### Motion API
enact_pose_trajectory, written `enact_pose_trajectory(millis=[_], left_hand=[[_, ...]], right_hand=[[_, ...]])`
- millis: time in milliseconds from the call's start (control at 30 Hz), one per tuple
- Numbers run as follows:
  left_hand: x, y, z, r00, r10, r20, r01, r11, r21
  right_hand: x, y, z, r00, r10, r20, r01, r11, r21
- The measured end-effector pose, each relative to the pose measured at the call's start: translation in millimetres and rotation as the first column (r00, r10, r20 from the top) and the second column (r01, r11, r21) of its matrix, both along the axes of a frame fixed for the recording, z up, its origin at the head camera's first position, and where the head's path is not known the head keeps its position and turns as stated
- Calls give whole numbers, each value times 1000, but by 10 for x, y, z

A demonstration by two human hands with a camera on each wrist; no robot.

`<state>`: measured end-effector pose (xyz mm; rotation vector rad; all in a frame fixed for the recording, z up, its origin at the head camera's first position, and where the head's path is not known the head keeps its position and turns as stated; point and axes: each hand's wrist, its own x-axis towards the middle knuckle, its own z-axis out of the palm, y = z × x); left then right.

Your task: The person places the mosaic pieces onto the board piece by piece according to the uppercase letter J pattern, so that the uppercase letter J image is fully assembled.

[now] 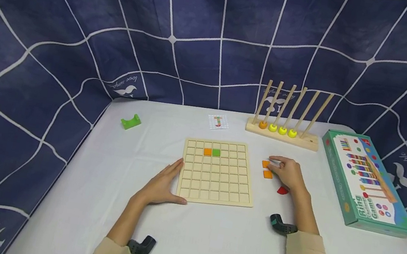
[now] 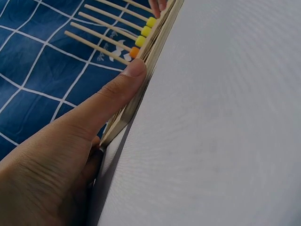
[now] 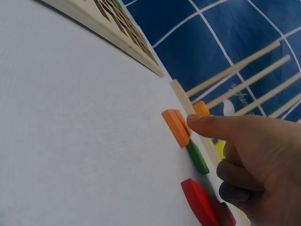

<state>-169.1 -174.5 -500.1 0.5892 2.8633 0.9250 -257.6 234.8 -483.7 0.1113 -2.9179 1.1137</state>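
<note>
The right grip (image 1: 287, 173) was positioned with thumb and forefinger at the far orange tile (image 1: 265, 164); whether it pinched this tile could not be determined. The tile was located between two and three o'clock from the center of the grid board (image 1: 218, 176), which lay on the counter (image 1: 208, 244). The left grip (image 1: 161, 185) rested with extended fingers against the board's nine o'clock edge and thumb at seven o'clock.

Handling: the tile appeared light, stiff and unlikely to break; its smooth faces might slip. Opposite side edges offered the soundest hold.

Obstructions: the near orange tile (image 1: 268, 174) and a green piece (image 3: 197, 157) lay close by, crowding the fingertips. A red piece (image 1: 282, 190) lay at six o'clock from the right grip.

Surroundings, from the board's center: an orange insert (image 1: 208, 151) and a green insert (image 1: 216, 152) sat side by side at eleven o'clock. Beyond the board, a pattern card (image 1: 218, 122) lay at twelve, a peg rack (image 1: 281, 138) stood between one and two, a game box (image 1: 369, 186) lay at three, and a green block (image 1: 130, 122) sat between nine and ten.
</note>
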Motion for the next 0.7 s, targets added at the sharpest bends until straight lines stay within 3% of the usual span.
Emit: enact_pose_trajectory(millis=[300,700], left_hand=[[-9,-8,-1,1000,-9,-11,9,1000,1],[-6,-14,-18,1000,-10,-23,10,1000,-9]], right_hand=[[-6,11,-62,1000,27,15,-27,1000,15],[10,-4,-99,997,10,-72,-7,999,39]])
